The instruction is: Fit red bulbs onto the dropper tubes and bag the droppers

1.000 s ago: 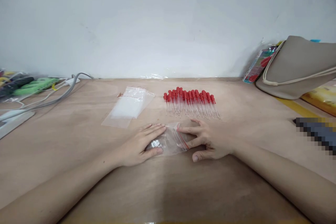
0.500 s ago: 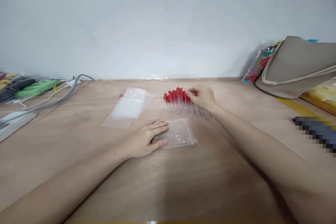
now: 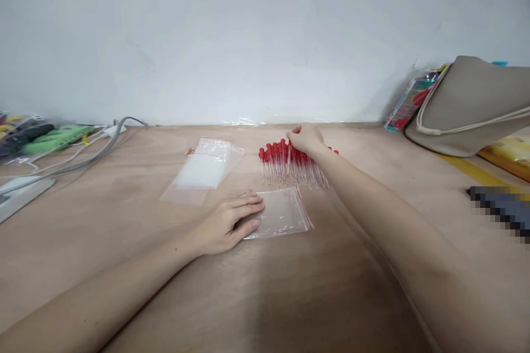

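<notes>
My left hand (image 3: pixel 236 220) lies flat with fingers stretched out, its fingertips on the left edge of a clear zip bag (image 3: pixel 284 212). The bag is flat on the table with its red-lined zip end to the right. Behind it, several glass droppers (image 3: pixel 273 162) with red rubber bulbs lie side by side, their thin tips toward me. Over this row, my right hand (image 3: pixel 306 138) pinches one dropper (image 3: pixel 289 159) by its bulb end, its tube pointing down. My fingers mostly hide that bulb, and the hand covers part of the row.
More zip bags (image 3: pixel 202 165) lie stacked left of the droppers. A grey cable (image 3: pixel 97 151), a white power strip (image 3: pixel 28 198) and green items (image 3: pixel 58 138) are at the left. To the right are a grey-beige bag (image 3: pixel 467 110), a colourful package (image 3: pixel 408 102) and a pixelated dark object (image 3: pixel 501 209).
My right hand has moved slightly left and up, and a dropper now shows hanging from its fingers. My left hand has shifted slightly left and toward me on the bag.
</notes>
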### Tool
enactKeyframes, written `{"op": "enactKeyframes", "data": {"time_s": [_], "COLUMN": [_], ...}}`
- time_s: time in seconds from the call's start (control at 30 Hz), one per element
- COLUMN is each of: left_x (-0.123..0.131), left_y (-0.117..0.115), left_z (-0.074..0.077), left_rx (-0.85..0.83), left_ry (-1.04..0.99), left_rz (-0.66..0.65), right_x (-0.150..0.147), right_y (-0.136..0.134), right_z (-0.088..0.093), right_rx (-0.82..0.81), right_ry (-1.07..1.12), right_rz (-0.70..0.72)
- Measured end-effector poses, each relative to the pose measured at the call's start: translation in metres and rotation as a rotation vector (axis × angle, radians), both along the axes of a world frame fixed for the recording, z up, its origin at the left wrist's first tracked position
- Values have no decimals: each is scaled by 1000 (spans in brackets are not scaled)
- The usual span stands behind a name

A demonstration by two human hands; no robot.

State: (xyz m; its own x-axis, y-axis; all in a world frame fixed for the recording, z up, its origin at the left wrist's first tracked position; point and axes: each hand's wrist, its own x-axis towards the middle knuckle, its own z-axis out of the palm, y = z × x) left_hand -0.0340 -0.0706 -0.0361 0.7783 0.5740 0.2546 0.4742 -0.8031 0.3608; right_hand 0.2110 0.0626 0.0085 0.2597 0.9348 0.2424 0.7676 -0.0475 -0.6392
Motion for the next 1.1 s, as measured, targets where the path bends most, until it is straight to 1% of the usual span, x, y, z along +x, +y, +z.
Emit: {"op": "enactKeyframes", "data": {"time_s": [0.1, 0.17, 0.2, 0.27, 0.37, 0.47, 0.6, 0.7, 0.73, 0.8, 0.87, 0.93, 1.0, 1.1], "left_x": [-2, -4, -4, -5, -5, -5, -4, -3, -3, -3, -4, -4, -3, -3], "left_y": [2, 4, 4, 5, 5, 5, 3, 0, -1, -3, -3, -2, -1, -1], "left_z": [1, 1, 1, 2, 2, 2, 3, 4, 5, 5, 5, 5, 5, 5], "left_rx": [-8, -19, -26, -38, -38, -35, -57, -69, -69, -69, -75, -76, -75, -81], "left_ry": [21, 23, 21, 18, 13, 12, 9, -19, -27, -35, -27, -21, -19, -20], "left_rz": [-23, -42, -47, -48, -45, -47, -31, 40, 64, 93, 93, 91, 94, 90], "right_x": [11, 20, 25, 36, 48, 49, 38, 34, 34, 38, 43, 45, 44, 39], "right_y": [-11, -26, -35, -56, -88, -111, -125, -132, -134, -138, -140, -141, -140, -140], "right_z": [7, 8, 7, -1, -20, -36, -45, -47, -48, -49, -50, -51, -51, -51], "right_rx": [163, 297, 352, 400, 318, 237, 129, 72, 39, -67, -176, -227, -195, -37], "right_ry": [287, 491, 581, 713, 819, 933, 1077, 1148, 1156, 1117, 973, 769, 597, 455], "right_rz": [71, 86, 87, 79, 71, 52, 51, 101, 141, 266, 429, 581, 690, 798]}}
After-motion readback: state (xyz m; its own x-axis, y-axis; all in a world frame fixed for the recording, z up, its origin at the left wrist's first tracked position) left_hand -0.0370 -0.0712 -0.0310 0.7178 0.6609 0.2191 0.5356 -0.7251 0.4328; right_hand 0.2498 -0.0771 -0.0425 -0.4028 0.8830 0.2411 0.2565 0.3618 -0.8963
